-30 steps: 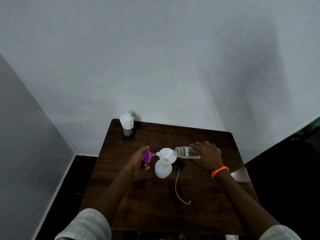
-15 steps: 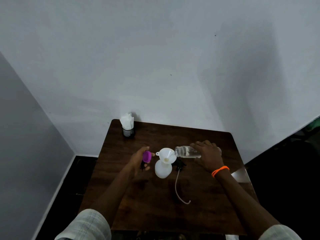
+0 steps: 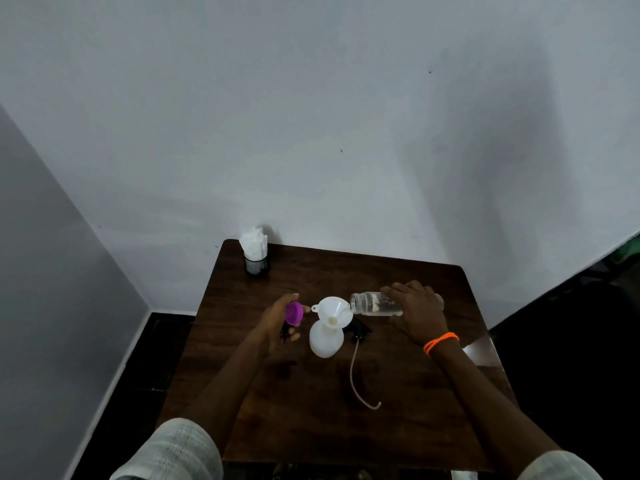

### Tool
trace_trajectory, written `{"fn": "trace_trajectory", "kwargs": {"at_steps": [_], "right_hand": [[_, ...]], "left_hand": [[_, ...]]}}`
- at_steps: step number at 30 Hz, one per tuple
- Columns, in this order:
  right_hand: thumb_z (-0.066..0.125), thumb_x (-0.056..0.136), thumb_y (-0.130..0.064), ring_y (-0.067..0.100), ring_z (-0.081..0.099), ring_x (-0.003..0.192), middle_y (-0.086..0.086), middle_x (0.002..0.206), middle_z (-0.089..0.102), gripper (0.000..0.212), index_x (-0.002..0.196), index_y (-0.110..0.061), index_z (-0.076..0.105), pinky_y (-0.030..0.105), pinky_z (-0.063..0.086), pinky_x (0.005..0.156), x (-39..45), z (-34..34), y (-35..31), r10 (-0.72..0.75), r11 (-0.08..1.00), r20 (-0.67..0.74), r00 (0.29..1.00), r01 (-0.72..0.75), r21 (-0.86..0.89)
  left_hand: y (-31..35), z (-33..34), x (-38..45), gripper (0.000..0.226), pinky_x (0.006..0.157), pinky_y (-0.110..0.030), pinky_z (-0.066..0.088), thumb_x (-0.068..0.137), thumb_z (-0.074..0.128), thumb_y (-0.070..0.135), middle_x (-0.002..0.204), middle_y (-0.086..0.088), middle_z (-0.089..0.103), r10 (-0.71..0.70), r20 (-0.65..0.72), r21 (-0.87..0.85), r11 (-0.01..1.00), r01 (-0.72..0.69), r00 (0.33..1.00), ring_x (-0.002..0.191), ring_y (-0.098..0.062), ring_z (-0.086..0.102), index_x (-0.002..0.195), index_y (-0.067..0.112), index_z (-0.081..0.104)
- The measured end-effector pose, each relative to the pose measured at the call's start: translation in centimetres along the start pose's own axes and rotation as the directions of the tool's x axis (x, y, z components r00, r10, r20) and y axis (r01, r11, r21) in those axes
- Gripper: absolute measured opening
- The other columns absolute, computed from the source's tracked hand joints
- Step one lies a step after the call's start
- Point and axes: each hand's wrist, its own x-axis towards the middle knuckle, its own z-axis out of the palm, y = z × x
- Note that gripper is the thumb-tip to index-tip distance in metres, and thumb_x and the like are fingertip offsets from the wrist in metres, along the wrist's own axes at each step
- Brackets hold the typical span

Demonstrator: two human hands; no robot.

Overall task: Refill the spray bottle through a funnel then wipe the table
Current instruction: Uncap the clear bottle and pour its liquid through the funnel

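Refill step: right hand [image 3: 420, 315] grips clear bottle [image 3: 375, 304] tipped at funnel [image 3: 333, 311]; left hand [image 3: 280, 323] holds purple cap [image 3: 294, 313]; next, steady pour.

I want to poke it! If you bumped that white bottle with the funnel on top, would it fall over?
Probably, yes. The white bottle looks light, and no hand steadies it. The wide funnel sitting in its neck likely makes it top-heavy, so a sideways bump could tip it.

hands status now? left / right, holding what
Left hand: holds the purple cap.
Right hand: grips the clear bottle, tipped on its side with its mouth at the funnel.
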Motion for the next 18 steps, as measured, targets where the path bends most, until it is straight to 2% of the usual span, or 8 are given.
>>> {"fn": "trace_trajectory", "kwargs": {"at_steps": [7,18], "right_hand": [[0.089,0.058,-0.033,0.029,0.064,0.092,-0.001,0.108,0.074,0.062,0.117,-0.025,0.073,0.045,0.051,0.075,0.01,0.01,-0.13,-0.016,1.0,-0.034,0.999,0.016,0.02],[0.085,0.061,-0.036,0.027,0.062,0.094,-0.006,0.11,0.072,0.06,0.118,-0.028,0.072,0.043,0.049,0.077,0.2,0.13,0.07,-0.023,1.0,-0.04,0.999,0.023,0.002]], "left_hand": [[0.25,0.09,-0.4,0.052,0.057,-0.028,0.051,0.094,0.056,0.055,0.092,-0.013,0.06,0.005,-0.005,-0.005,1.0,-0.005,1.0,0.065,-0.016,0.05,0.103,0.008,0.079],[0.13,0.02,-0.4,0.053,0.058,-0.029,0.049,0.095,0.056,0.053,0.084,-0.011,0.059,0.001,0.003,-0.017,1.0,-0.001,1.0,0.061,-0.015,0.049,0.102,0.006,0.078]]}}
